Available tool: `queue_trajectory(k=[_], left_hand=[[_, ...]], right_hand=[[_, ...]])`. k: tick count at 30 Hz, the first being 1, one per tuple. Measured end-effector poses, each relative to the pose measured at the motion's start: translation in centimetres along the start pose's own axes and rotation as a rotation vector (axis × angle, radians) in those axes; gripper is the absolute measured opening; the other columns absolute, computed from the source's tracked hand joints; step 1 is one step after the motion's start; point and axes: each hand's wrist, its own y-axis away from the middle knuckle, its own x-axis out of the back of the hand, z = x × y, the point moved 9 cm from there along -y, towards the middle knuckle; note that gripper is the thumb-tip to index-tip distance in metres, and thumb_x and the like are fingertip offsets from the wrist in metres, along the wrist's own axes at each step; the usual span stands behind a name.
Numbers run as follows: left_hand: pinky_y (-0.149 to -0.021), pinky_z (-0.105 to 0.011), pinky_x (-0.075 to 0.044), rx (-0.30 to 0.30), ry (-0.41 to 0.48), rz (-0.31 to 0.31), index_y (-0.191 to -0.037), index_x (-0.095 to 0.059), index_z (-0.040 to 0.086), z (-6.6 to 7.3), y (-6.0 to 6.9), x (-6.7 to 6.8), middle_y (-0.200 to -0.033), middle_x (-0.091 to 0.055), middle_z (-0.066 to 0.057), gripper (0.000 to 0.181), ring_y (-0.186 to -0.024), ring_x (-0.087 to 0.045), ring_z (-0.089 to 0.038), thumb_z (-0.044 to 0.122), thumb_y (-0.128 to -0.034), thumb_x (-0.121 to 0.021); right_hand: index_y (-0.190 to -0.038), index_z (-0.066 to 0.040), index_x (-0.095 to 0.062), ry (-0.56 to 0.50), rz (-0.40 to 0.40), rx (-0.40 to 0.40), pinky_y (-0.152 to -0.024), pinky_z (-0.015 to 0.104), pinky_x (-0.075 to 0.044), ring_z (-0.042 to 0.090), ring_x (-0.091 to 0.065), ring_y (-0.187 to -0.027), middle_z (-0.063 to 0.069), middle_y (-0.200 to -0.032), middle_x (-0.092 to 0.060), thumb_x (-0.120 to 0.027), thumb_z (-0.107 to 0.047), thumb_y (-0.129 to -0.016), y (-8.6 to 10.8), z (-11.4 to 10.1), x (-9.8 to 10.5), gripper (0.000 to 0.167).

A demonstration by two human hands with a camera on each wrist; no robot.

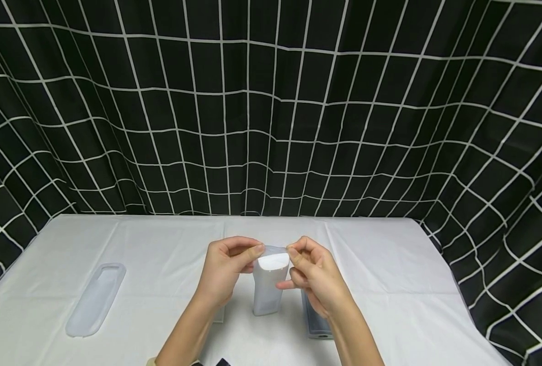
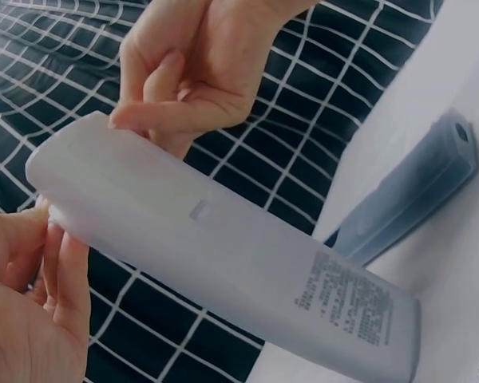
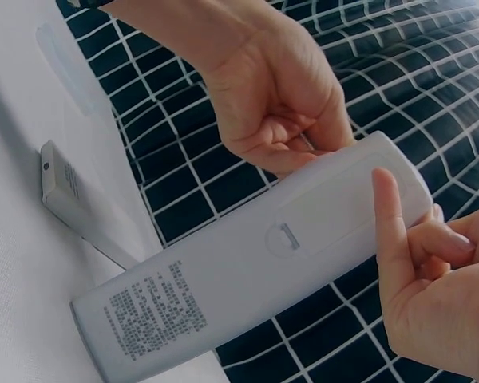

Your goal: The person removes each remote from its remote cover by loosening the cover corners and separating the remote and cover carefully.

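A white remote control (image 1: 271, 284) stands on end on the table, its printed label low on the back. A translucent silicone cover (image 1: 275, 249) fits around it, and the cover's rim rises above the remote's top end. My left hand (image 1: 227, 269) pinches that rim at the left between thumb and fingers. On the opposite side my right hand (image 1: 316, 274) pinches the rim too, its little finger (image 3: 387, 211) stretched out across the remote's back. In the left wrist view both hands flank the remote's upper end (image 2: 72, 155).
On the white-clothed table (image 1: 161, 254), another translucent cover (image 1: 96, 300) lies at the left. A dark blue-grey covered remote (image 1: 317, 320) lies partly under my right forearm. Partly hidden by my left arm is a pale remote (image 3: 84, 199). A black gridded curtain (image 1: 261, 112) hangs behind.
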Motion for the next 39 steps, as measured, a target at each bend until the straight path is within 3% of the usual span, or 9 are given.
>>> queue_trajectory(k=[8,20,29,39], left_hand=[[-0.069,-0.023,-0.060,0.021,0.004,-0.015,-0.103,-0.074,-0.013,0.1,0.0,0.2,-0.085,-0.076,-0.002,0.017,-0.071,-0.066,-0.009,0.000,-0.0925,-0.077],[-0.085,-0.036,-0.065,0.009,0.032,-0.049,-0.107,-0.073,-0.013,0.5,0.0,0.7,-0.095,-0.078,-0.005,0.018,-0.090,-0.075,-0.015,-0.002,-0.0928,-0.075],[-0.094,-0.036,-0.059,0.021,-0.015,-0.124,-0.117,-0.073,-0.008,1.0,0.4,0.1,-0.107,-0.077,-0.006,0.031,-0.097,-0.073,-0.017,0.000,-0.0879,-0.080],[-0.095,-0.037,-0.059,0.041,-0.043,-0.091,-0.118,-0.075,-0.003,0.9,0.5,0.0,-0.114,-0.076,-0.010,0.034,-0.095,-0.075,-0.017,0.000,-0.0855,-0.082]], right_hand=[[-0.098,-0.008,-0.056,-0.003,0.003,0.005,-0.074,0.039,-0.066,0.002,-0.034,-0.051,0.001,-0.088,-0.053,-0.051,-0.004,-0.109,-0.1,0.0,0.0,0.014],[-0.099,-0.005,-0.057,-0.011,0.053,-0.012,-0.074,0.038,-0.066,0.003,-0.035,-0.052,0.001,-0.085,-0.051,-0.052,-0.002,-0.108,-0.1,0.1,0.2,0.011],[-0.097,-0.005,-0.058,-0.014,0.108,-0.008,-0.071,0.036,-0.066,0.004,-0.034,-0.052,0.001,-0.084,-0.053,-0.056,-0.002,-0.107,-0.1,-0.1,0.6,0.010],[-0.094,-0.008,-0.066,0.030,0.160,0.002,-0.071,0.033,-0.065,0.010,-0.041,-0.064,0.000,-0.084,-0.057,-0.064,-0.001,-0.103,-0.2,-0.3,1.4,0.011]])
